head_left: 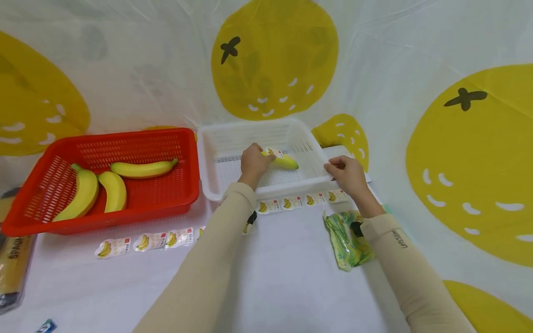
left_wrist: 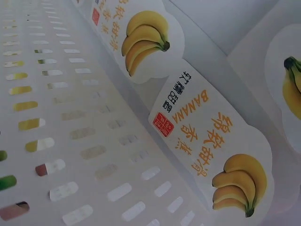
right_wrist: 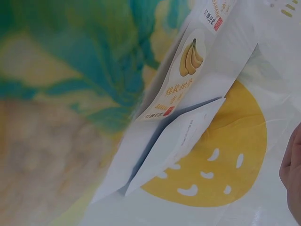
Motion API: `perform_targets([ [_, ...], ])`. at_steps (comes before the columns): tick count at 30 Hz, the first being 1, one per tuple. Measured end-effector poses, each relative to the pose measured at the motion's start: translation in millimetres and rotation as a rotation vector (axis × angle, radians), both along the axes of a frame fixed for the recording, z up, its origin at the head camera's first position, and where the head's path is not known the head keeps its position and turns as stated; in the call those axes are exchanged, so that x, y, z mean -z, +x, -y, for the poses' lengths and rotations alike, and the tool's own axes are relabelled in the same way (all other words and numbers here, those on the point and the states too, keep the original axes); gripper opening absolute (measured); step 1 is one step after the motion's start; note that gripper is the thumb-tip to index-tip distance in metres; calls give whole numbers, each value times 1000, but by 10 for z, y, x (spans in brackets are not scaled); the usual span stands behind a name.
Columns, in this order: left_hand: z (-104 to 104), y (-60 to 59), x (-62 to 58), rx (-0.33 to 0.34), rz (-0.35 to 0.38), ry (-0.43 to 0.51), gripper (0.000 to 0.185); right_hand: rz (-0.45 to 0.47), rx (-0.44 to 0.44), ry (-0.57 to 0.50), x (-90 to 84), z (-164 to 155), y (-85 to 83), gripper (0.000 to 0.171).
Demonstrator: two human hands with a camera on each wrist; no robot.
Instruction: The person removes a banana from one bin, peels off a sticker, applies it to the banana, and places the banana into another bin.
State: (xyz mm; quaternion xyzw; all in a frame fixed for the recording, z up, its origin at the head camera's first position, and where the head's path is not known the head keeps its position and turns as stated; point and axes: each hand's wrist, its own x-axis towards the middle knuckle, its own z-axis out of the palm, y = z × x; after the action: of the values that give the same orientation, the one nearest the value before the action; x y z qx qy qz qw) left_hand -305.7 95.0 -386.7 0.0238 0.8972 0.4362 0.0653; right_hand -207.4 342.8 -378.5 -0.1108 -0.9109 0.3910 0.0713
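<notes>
My left hand (head_left: 253, 163) reaches into the white plastic basket (head_left: 226, 189) and holds a banana (head_left: 286, 162) low inside it. A white banana label (head_left: 275, 152) lies on top of that fruit. The banana's near end is hidden behind the fingers. In the left wrist view, the basket's slotted wall (left_wrist: 117, 169) fills the left side. My right hand (head_left: 347, 175) is at the basket's front right corner, fingertips right at the rim, with its fingers loosely bent. Part of it shows at the edge of the right wrist view.
A red basket (head_left: 166, 210) with three bananas (head_left: 143, 169) stands to the left. Banana labels (head_left: 291, 202) line the table in front of both baskets. A green and yellow packet (head_left: 347, 240) lies below my right forearm, and a spaghetti pack (head_left: 14, 263) at the far left.
</notes>
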Motion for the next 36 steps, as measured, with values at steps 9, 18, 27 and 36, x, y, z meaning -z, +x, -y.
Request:
perform_targets([
  [9, 45, 44, -36, -10, 32, -56, 47, -19, 0, -19, -23, 71, 11, 36],
  [18, 146, 96, -97, 39, 80, -31, 55, 0, -3, 14, -23, 86, 4, 40],
  [27, 393, 285, -214, 91, -25, 154, 44, 17, 12, 66, -95, -9, 41, 44],
  [36, 1221, 1235, -471, 137, -161, 468, 33, 70, -8, 84, -55, -9, 21, 51],
])
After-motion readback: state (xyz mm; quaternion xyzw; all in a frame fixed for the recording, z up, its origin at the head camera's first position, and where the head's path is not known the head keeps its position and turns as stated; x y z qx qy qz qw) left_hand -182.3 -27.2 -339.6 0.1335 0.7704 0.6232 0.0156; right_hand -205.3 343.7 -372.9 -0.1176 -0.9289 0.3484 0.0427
